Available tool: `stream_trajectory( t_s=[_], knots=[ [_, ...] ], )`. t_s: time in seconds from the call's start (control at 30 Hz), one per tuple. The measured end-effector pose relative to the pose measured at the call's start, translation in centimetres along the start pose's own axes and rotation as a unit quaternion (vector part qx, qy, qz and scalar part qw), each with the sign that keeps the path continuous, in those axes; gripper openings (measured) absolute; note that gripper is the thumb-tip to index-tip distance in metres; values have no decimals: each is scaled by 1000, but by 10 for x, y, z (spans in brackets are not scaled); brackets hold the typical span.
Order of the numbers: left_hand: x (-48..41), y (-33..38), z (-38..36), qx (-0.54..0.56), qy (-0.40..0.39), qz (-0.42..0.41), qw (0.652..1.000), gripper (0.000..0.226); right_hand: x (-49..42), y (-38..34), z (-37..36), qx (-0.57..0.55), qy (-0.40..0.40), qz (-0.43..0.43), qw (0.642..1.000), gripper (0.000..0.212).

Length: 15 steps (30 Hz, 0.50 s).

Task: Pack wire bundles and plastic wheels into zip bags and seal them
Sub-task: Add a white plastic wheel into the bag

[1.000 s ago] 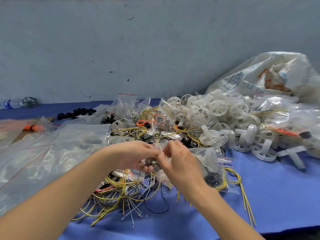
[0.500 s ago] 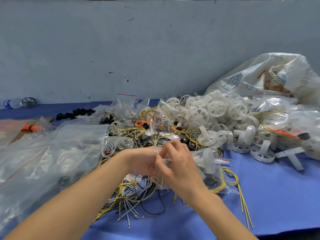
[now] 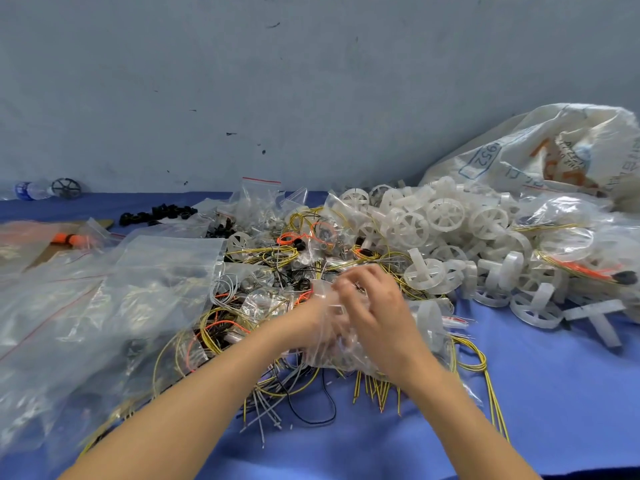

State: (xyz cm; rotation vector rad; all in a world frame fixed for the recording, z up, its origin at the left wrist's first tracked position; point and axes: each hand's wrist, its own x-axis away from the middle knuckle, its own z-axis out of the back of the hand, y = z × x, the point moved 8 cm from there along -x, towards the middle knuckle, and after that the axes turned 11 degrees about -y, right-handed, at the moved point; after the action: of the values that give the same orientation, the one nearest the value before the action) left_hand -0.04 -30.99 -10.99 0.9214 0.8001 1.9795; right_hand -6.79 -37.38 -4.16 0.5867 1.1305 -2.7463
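Observation:
Both hands meet at the table's middle on a small clear zip bag (image 3: 341,356). My left hand (image 3: 311,323) sits partly behind the bag's film and grips its left side. My right hand (image 3: 374,313) curls over the bag's top edge, fingers pinching it. What the bag holds is blurred. Under the hands lies a tangle of yellow, black and grey wires (image 3: 277,386). White plastic wheels (image 3: 443,216) are heaped to the right rear.
A stack of large clear zip bags (image 3: 104,306) covers the left side. Filled bags (image 3: 568,237) and a white woven sack (image 3: 540,157) sit at the right rear. Black parts (image 3: 156,214) and a water bottle (image 3: 31,190) lie by the wall. Blue cloth (image 3: 554,393) shows at front right.
Both hands have lifted slightly and moved away from me with the bag. The left hand now lies behind the film, and the right fingers have slid along the bag's top.

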Motion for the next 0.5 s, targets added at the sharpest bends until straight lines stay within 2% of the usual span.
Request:
stream_trajectory(
  t_s=[0.07, 0.13, 0.23, 0.33, 0.4, 0.5],
  knots=[
    [14, -8, 7, 89, 6, -1, 996, 16, -8, 10, 16, -22, 26, -28, 999, 23],
    [31, -32, 23, 165, 45, 35, 985, 22, -21, 18, 23, -19, 21, -52, 998, 27],
    [53, -52, 27, 209, 53, 54, 975, 44, -47, 27, 7, 17, -102, -80, 991, 36],
    [73, -49, 11, 213, -22, 71, 974, 61, -64, 41, -27, 27, -274, -122, 954, 60],
    [79, -42, -4, 181, -74, 65, 979, 52, -69, 49, -43, 18, -341, -145, 929, 72],
    [77, -33, -14, 157, -87, 29, 983, 28, -73, 58, -48, -9, -356, -152, 922, 58]
  ],
)
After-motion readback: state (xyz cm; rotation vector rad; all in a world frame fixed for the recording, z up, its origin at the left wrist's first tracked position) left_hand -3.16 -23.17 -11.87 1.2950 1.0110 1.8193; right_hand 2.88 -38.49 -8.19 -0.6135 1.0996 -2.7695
